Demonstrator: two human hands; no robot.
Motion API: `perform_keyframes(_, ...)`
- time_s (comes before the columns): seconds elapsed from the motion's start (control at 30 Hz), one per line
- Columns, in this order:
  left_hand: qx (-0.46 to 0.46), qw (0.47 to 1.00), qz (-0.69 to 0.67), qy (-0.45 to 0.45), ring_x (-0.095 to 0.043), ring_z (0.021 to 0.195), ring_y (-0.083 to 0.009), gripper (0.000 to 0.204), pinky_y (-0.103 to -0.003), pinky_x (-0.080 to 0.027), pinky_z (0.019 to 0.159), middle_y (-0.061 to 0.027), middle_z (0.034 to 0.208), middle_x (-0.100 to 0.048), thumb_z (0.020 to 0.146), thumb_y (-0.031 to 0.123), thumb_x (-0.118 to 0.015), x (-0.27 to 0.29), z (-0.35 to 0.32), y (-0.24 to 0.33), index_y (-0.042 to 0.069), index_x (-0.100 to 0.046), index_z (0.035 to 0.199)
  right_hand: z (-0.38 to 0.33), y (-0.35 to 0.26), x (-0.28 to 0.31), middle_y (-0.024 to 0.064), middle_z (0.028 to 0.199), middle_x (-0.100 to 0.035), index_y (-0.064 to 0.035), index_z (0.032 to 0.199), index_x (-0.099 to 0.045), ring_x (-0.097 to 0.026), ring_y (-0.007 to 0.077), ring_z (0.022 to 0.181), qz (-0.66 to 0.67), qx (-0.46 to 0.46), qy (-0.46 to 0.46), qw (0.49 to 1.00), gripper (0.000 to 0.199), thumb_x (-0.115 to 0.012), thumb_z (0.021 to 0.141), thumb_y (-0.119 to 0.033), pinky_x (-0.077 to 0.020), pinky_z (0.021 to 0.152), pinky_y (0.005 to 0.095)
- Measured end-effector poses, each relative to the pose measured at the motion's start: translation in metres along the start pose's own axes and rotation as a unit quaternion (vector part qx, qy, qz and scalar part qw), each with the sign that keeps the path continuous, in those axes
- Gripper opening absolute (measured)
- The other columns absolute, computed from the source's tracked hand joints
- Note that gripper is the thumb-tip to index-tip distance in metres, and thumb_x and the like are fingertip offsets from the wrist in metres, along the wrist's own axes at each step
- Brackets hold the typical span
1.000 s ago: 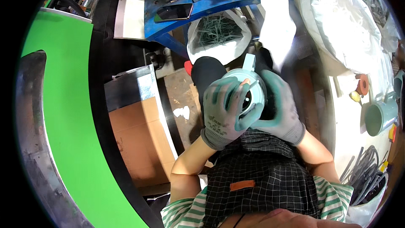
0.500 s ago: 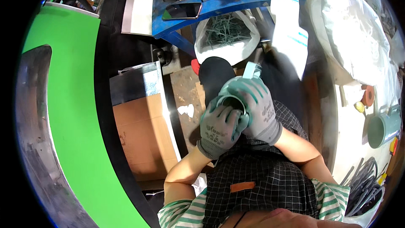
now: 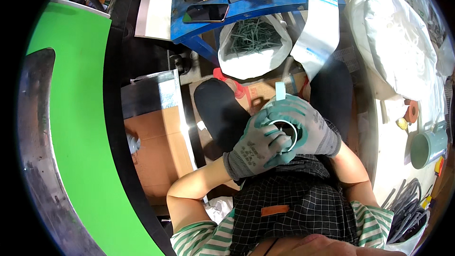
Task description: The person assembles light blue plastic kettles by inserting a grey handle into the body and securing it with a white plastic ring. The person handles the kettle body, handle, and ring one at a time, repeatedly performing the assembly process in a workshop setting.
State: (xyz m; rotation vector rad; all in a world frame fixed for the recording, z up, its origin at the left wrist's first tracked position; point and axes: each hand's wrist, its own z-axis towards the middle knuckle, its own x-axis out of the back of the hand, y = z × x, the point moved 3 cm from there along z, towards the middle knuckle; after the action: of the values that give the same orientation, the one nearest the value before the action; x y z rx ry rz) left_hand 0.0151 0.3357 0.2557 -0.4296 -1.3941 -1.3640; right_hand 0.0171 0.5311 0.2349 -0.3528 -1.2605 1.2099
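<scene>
a: right, both gloved hands are up over the lap. the left hand [image 3: 256, 149] wraps its fingers around a roll of tape [image 3: 286, 130].
b: and the right hand [image 3: 308, 125]?
a: it's closed over the far side of the roll, a loose tape end [image 3: 280, 91] sticking up.
b: beyond them?
a: a white bag of nails [image 3: 254, 42] under a blue bench [image 3: 241, 4].

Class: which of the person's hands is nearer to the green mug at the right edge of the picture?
Right. The right hand lies toward the green mug, though clearly apart from it; the left hand sits on its far side.
</scene>
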Motion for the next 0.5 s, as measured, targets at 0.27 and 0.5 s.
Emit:
perform_keyframes(0.27, -0.016, 1.0, 0.001, -0.01, -0.064, 0.112, -0.0231, 0.04, -0.071, -0.042, 0.105, -0.0029, 0.116, -0.066, 0.084, 0.031, -0.078, -0.025, -0.024, -0.003, 0.016, -0.063, 0.118, -0.003, 0.001, -0.015, 0.0122, 0.139, -0.065, -0.0129, 0.133, -0.067, -0.061, 0.0346, 0.131, 0.012, 0.012, -0.045, 0.999, 0.073, -0.091, 0.069, -0.041, -0.0417, 0.117, 0.0555)
perform_keyframes(0.5, -0.052, 0.997, 0.036, -0.036, -0.062, 0.115, -0.0211, 0.03, -0.067, -0.047, 0.105, -0.0027, 0.111, -0.064, 0.09, 0.032, -0.073, -0.029, -0.04, 0.0, 0.018, -0.065, 0.116, 0.001, 0.0, -0.013, 0.014, 0.14, -0.064, -0.0108, 0.132, -0.067, -0.06, 0.035, 0.133, 0.06, 0.033, -0.087, 0.994, 0.078, -0.093, 0.067, -0.043, -0.0426, 0.116, 0.0548)
